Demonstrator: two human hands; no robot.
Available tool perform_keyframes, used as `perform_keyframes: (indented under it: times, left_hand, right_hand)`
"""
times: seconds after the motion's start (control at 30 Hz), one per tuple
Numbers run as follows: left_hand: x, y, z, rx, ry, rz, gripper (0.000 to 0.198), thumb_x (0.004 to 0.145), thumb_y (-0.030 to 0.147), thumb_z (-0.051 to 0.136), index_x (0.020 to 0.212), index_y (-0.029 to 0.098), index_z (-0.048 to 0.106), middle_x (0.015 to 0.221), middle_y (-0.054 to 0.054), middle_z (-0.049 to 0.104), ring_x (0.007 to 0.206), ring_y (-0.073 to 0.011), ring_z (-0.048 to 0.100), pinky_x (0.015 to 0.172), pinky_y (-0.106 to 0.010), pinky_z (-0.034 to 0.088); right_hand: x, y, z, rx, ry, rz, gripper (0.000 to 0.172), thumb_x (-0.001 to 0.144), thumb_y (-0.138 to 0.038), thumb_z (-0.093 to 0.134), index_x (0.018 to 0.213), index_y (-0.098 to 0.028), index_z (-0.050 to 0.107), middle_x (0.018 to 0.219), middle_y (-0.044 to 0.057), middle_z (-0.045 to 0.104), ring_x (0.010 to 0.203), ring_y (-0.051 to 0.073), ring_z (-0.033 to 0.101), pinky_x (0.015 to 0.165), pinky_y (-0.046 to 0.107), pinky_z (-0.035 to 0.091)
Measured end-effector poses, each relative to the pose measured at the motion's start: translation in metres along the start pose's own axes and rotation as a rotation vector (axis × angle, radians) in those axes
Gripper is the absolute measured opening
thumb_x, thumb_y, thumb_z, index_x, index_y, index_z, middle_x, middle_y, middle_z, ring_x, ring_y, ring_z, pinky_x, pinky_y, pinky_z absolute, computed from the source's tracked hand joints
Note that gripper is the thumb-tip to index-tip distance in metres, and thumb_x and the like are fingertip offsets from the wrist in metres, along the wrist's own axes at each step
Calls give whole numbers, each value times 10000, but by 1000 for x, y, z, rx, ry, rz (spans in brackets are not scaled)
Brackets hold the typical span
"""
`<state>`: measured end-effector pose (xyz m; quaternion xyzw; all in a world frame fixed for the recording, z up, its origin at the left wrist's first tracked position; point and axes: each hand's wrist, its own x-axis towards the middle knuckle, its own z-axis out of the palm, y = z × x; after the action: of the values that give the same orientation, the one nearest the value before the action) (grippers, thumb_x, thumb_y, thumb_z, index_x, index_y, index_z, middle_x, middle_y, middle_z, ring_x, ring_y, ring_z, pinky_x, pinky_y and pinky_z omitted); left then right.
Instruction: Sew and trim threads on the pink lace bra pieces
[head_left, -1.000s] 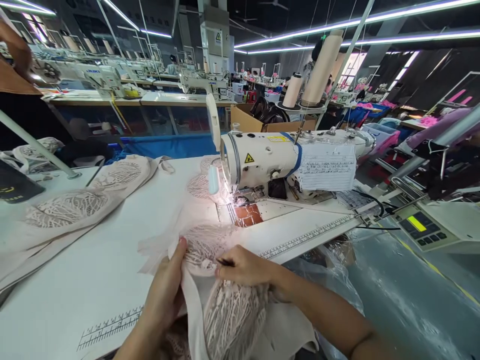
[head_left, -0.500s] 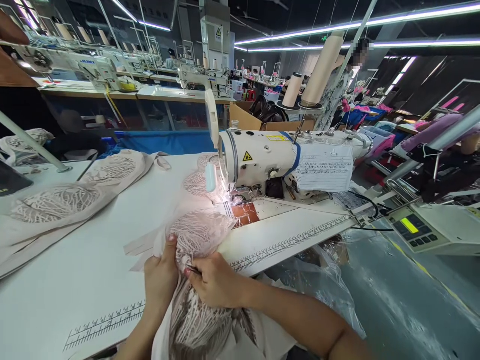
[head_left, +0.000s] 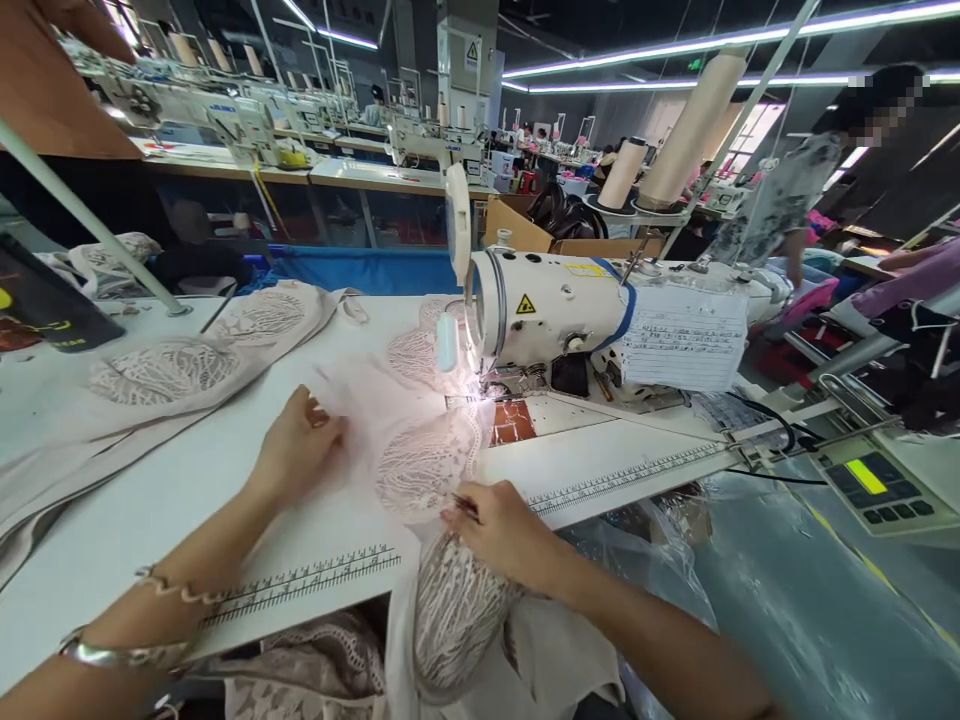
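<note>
A pale pink lace bra (head_left: 427,455) lies under the lit needle of a white sewing machine (head_left: 544,310), its near end hanging over the table's front edge. My right hand (head_left: 499,525) is closed at the near edge of the lace cup, with a slim dark metal tool (head_left: 466,508) between thumb and fingers; its exact kind is hard to make out. To the left, my left hand (head_left: 304,440) has its fingers curled at the bra's sheer mesh (head_left: 356,400). Motion blurs the fingertips and the mesh there.
Another lace bra (head_left: 172,370) lies on the left of the white table (head_left: 300,550). Behind it are a dark bottle (head_left: 56,300) and a slanted pole (head_left: 97,220). Thread cones (head_left: 694,135) stand behind the machine; a control box (head_left: 877,480) is at right. A person (head_left: 787,190) stands beyond.
My left hand has left the gathered lace beside my right hand and moved left, drawing out the mesh. The cup now lies flatter. The camera view has shifted slightly.
</note>
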<state>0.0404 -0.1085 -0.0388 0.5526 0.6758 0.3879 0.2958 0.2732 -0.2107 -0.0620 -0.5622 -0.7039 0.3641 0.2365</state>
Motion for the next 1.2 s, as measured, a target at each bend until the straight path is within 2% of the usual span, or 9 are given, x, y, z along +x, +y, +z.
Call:
perform_keyframes:
  times: [0.1,0.17,0.3,0.37,0.5,0.63,0.77,0.97,1.2]
  left_hand:
    - [7,-10,-11,184,177,83,609,821,200,620,1375,46,419,1420,-248,446,1298,-441,466,1078,-674,357]
    - [-4,-13,0,291,216,408,421,904,223,548,1301,92,505,1387,-219,467,1383,-441,351,1107,-683,312]
    - [-37,-5,52,373,-470,1179,282,942,216,510,1196,224,634,1250,-88,663,1255,-250,569,1082,-432,475]
    - [-50,3,81,428,-696,1289,382,935,193,519,1312,174,580,1399,-139,591,1336,-278,518,1125,-462,436]
    - [-56,12,115,479,-614,1206,469,939,259,545,1376,90,525,1475,-218,501,1375,-375,456,1138,-558,390]
    - [-36,11,118,325,-636,1190,443,967,323,521,1364,128,545,1424,-168,573,1360,-329,484,1141,-518,407]
    - [-10,10,117,170,-562,1040,359,1036,214,319,1189,196,643,1139,-58,737,1074,-187,676,953,-345,561]
    - [-19,6,125,368,-396,1031,393,997,188,380,1275,1,586,1337,-272,601,1187,-369,585,936,-561,512]
    - [-31,4,125,697,-216,1279,470,1022,242,334,1221,-67,626,1289,-281,640,1204,-379,606,1035,-510,460]
  right_hand:
    - [-6,8,-13,-120,39,6,176,902,-147,604,730,-169,574,635,-41,530,588,104,425,589,228,288]
    - [-6,7,-27,-141,-48,-12,195,922,-140,586,730,-161,618,620,-38,543,580,106,425,589,225,298]
    - [3,-13,-80,-215,-310,-80,237,908,-167,628,671,-152,633,601,-36,563,565,106,449,580,223,306]
    - [12,-21,-112,-328,-410,-175,123,884,-177,674,762,-161,678,682,-22,624,632,122,524,625,225,329]
    - [36,-7,-141,-752,-319,-87,228,896,-174,644,668,-166,653,593,4,582,584,153,497,589,269,281]
    - [63,31,-110,-710,13,-59,131,889,-95,581,844,-169,681,910,64,696,776,174,596,659,253,343]
    - [83,54,-72,-487,269,43,97,916,-213,591,839,-197,647,838,20,700,758,160,596,642,233,352]
    - [82,61,-61,-476,361,20,100,847,-167,587,757,-207,575,781,9,653,707,163,559,635,250,339]
    - [77,64,-56,-561,342,-62,67,861,-135,557,840,-199,547,815,32,662,720,176,608,642,253,386]
